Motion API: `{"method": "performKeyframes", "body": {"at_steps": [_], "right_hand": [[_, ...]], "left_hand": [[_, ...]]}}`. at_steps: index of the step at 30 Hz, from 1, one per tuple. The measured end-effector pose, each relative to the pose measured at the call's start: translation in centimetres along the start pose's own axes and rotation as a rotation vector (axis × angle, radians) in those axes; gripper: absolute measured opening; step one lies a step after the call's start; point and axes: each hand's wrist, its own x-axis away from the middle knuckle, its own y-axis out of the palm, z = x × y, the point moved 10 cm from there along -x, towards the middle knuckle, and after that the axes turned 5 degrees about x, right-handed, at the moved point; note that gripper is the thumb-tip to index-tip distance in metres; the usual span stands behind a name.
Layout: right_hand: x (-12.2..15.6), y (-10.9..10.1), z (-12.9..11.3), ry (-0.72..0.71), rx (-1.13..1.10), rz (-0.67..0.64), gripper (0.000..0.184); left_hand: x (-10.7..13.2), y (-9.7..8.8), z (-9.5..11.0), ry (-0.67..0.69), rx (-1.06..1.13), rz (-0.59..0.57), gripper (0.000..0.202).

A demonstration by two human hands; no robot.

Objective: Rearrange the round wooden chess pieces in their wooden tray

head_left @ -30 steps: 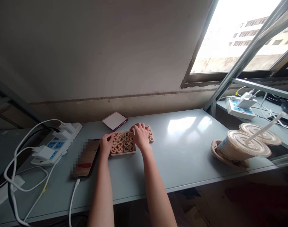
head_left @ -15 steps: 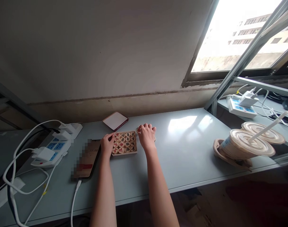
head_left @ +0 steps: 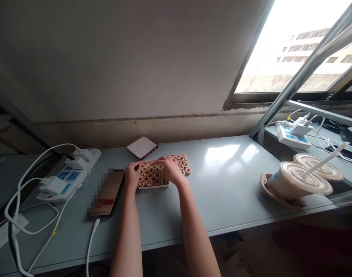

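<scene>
Right hand is now over the far-right part of the open box, instead of over the loose discs just right of the box like half a second ago, so those are in plain view again. Its fingers bend down above the discs inside; can't tell if they're pinched on one or apart. Left hand is at the box's left edge, thumb and fingers bent, and I can't tell if they actually clamp it. Box sits flat on the worktop, phone to its left. Handling-wise, I'd guess the discs are wood or similar: light, stiff, maybe a bit slick on top, hard to break. Best hold is probably thumb and finger on opposite sides of the round edge. Box looks thin-walled, so I'd steady it gently, no squeezing.
</scene>
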Motion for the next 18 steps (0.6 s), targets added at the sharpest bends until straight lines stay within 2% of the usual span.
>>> {"method": "performKeyframes", "body": {"at_steps": [2,5,10,14,18], "right_hand": [[0.1,1.2,-2.0,-0.120,-0.082,-0.096,0.026],[0.2,1.8,-3.4,-0.160,-0.120,-0.121,0.027],[0.2,2.2,-3.3,-0.152,-0.191,-0.167,0.033],[0.3,2.5,-3.1,-0.197,-0.349,-0.214,0.043],[0.2,2.5,-2.4,-0.156,-0.393,-0.204,0.045]], "left_hand": [[0.0,0.0,0.0,0.001,-0.005,0.001,0.033],[-0.1,0.0,-0.1,0.016,-0.020,0.008,0.033],[-0.1,0.1,-0.3,0.030,-0.031,0.010,0.033],[-0.1,0.1,-0.5,0.011,-0.020,0.015,0.033],[-0.1,0.1,-0.5,0.001,-0.025,0.018,0.032]]}}
